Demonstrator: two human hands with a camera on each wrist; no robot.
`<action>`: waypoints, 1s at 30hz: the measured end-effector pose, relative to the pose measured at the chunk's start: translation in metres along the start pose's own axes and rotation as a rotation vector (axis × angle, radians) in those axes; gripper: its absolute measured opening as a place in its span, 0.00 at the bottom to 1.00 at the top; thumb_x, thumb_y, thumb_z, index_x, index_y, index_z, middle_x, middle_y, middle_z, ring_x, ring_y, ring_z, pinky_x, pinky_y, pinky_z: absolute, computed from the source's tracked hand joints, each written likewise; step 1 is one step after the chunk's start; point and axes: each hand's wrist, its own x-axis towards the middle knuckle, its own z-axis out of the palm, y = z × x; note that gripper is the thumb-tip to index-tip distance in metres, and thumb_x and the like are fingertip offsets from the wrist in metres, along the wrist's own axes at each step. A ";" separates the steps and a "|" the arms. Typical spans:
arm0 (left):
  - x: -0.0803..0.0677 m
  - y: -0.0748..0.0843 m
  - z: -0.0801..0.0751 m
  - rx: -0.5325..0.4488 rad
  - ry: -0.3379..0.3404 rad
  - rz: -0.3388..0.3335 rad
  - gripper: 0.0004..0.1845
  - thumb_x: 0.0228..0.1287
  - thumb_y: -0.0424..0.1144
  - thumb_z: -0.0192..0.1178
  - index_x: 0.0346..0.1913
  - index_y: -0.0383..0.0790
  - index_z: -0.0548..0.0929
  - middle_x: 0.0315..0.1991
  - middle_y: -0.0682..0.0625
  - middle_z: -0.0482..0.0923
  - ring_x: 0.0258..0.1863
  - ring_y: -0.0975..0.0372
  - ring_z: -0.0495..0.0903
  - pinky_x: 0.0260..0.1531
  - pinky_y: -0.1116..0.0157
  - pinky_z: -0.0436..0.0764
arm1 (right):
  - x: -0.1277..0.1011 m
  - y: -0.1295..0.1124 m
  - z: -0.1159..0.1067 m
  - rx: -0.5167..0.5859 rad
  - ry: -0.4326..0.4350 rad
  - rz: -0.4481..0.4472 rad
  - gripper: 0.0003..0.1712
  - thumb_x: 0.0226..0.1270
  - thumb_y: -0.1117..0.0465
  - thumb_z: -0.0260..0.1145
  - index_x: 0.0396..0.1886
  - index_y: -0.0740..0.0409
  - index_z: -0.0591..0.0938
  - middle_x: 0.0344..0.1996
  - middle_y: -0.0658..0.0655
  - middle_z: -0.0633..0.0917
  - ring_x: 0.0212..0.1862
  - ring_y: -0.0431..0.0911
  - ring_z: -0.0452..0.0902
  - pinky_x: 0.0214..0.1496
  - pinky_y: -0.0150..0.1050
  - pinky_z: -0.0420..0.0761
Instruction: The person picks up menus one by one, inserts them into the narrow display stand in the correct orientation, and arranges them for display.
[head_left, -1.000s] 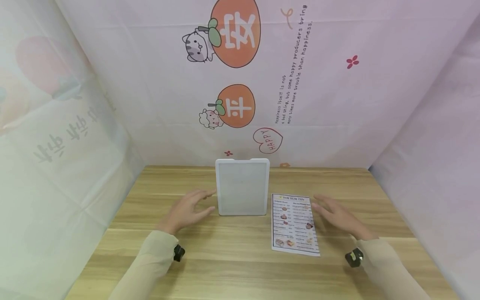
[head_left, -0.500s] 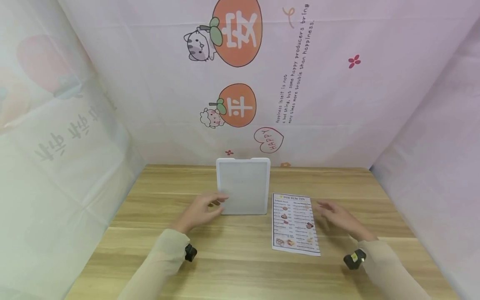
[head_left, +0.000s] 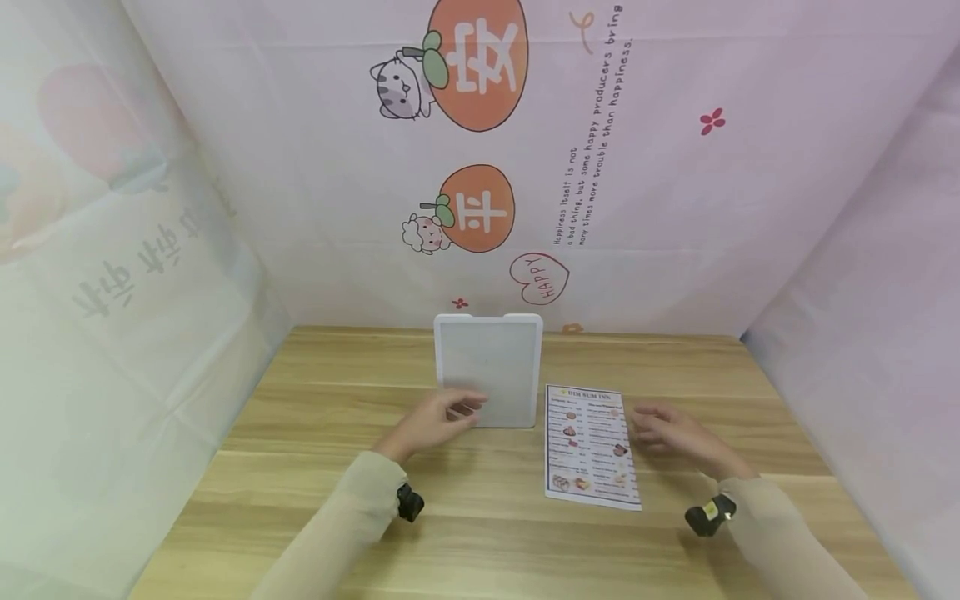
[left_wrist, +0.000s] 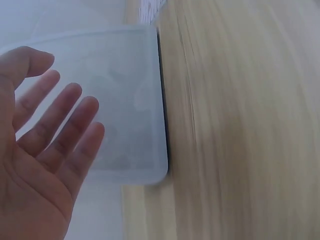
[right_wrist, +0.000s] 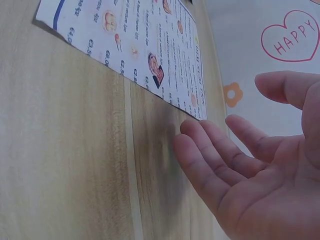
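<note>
A printed cloth [head_left: 645, 167] is hanging behind a wooden table [head_left: 480, 542]. The left hand [head_left: 433, 421] is hovering empty, its fingers loosely bent. Just behind its fingers, a white board [head_left: 491, 354] is standing upright. Right of that hand, a menu [head_left: 590, 454] is lying flat, just left of the right hand [head_left: 684, 437], which is hovering empty too, fingers relaxed.

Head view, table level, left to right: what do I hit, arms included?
Beige fabric left sleeve → white-framed grey rectangular panel → white rectangular paper menu → bare right grip → beige fabric right sleeve. Bare left grip omitted: it overlaps the panel.
</note>
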 end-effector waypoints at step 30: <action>0.031 0.012 0.070 -0.567 -0.146 -0.327 0.27 0.76 0.47 0.55 0.69 0.33 0.72 0.59 0.36 0.79 0.57 0.47 0.80 0.57 0.55 0.78 | -0.003 0.006 -0.002 0.189 -0.073 -0.010 0.37 0.83 0.55 0.46 0.72 0.82 0.48 0.66 0.83 0.63 0.68 0.72 0.62 0.67 0.60 0.68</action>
